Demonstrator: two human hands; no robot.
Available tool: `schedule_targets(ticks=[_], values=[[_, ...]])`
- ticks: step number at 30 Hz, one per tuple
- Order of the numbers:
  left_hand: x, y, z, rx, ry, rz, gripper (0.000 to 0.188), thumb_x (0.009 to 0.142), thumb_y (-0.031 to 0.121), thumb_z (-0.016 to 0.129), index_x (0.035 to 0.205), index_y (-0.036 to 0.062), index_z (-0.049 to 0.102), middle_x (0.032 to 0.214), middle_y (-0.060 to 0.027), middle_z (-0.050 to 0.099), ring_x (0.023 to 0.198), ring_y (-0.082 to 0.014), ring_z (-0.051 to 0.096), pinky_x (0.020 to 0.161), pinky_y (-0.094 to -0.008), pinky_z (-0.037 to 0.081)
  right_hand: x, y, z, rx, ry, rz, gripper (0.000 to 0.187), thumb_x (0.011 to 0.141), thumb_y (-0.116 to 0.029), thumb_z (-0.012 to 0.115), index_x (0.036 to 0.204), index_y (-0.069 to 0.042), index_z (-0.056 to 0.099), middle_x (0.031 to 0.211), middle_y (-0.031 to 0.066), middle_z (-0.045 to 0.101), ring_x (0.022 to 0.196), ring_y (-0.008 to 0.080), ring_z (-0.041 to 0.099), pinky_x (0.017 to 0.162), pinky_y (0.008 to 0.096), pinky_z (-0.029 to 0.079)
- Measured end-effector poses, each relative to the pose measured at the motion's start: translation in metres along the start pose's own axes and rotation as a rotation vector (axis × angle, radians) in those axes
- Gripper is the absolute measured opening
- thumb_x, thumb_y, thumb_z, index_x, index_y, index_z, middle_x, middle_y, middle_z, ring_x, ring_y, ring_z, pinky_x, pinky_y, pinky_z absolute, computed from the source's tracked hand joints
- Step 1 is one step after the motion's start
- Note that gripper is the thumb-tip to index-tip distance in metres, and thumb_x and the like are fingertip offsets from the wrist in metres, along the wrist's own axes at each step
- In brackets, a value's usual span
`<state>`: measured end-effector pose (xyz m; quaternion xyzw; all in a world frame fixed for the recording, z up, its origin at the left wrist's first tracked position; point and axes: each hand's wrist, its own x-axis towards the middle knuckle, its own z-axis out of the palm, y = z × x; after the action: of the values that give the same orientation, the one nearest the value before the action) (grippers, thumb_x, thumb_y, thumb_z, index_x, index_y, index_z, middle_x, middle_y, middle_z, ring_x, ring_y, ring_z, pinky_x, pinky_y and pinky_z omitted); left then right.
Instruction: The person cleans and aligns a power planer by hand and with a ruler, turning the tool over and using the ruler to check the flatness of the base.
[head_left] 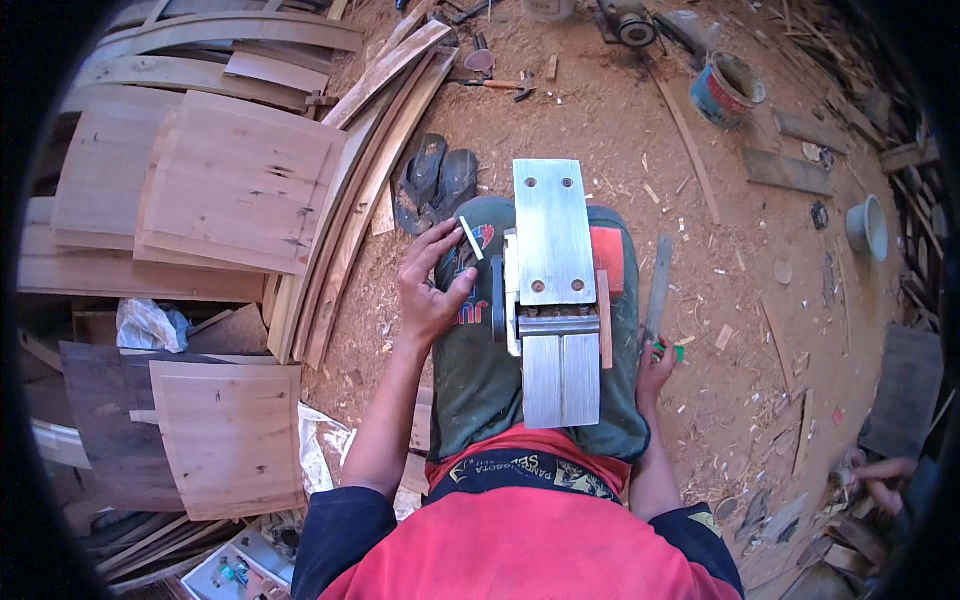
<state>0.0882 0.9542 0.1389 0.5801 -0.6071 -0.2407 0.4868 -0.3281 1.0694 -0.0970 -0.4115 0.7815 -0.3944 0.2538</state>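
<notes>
An electric hand planer (pixel 556 230) lies upside down on my lap, its silver sole plates facing up and the cutter drum (pixel 558 325) showing between them. To its left, my left hand (pixel 430 285) is raised over my thigh, a thin pale strip (pixel 471 238) at its fingertips; the thumb stands apart from it. Beyond my right thigh, my right hand (pixel 655 372) is closed at the lower end of a long grey flat blade (pixel 658 285). A green piece (pixel 680 353) shows by those fingers, partly hidden. A brown strip (pixel 604 320) runs along the planer's right side.
Wooden panels (pixel 240 180) and long boards (pixel 375 200) are stacked at left. Sandals (pixel 437 180) and a hammer (pixel 500 85) lie ahead on dirt strewn with shavings. Buckets (pixel 727 90) stand at far right. Another person's hand (pixel 880 480) shows at the lower right edge.
</notes>
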Motion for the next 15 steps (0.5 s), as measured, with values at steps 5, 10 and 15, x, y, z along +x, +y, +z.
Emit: schedule_targets(ticks=[5,10,15], values=[[0.012,0.002,-0.002,0.020,-0.121,-0.120,0.051,0.073,0.018,0.074,0.121,0.0005,0.069,0.132,-0.0182,0.064,0.129,-0.0306,0.056,0.113,-0.0429,0.039,-0.015,-0.035,-0.011,0.055,-0.073,0.031,0.034,0.094,-0.015,0.067,0.124,0.001,0.060,0.113,0.0119,0.060,0.090,0.0173,0.062,0.075,0.0314,0.054],[0.032,-0.011,-0.006,-0.098,-0.148,-0.307,0.051,0.077,0.013,0.076,0.126,0.0024,0.067,0.136,-0.0151,0.062,0.127,-0.0251,0.058,0.109,-0.0392,0.043,-0.030,-0.084,-0.030,0.247,-0.416,0.153,0.025,0.098,-0.006,0.061,0.122,0.000,0.061,0.106,0.0100,0.068,0.101,0.0154,0.064,0.084,0.0300,0.053],[0.069,-0.048,0.005,-0.438,-0.254,-0.543,0.057,0.079,0.003,0.077,0.133,-0.0012,0.058,0.129,-0.0138,0.062,0.123,-0.0214,0.056,0.107,-0.0333,0.044,-0.036,-0.062,-0.047,0.236,-0.561,0.040,0.028,0.101,-0.005,0.053,0.127,0.003,0.058,0.115,0.0115,0.068,0.109,0.0208,0.063,0.097,0.0319,0.048]])
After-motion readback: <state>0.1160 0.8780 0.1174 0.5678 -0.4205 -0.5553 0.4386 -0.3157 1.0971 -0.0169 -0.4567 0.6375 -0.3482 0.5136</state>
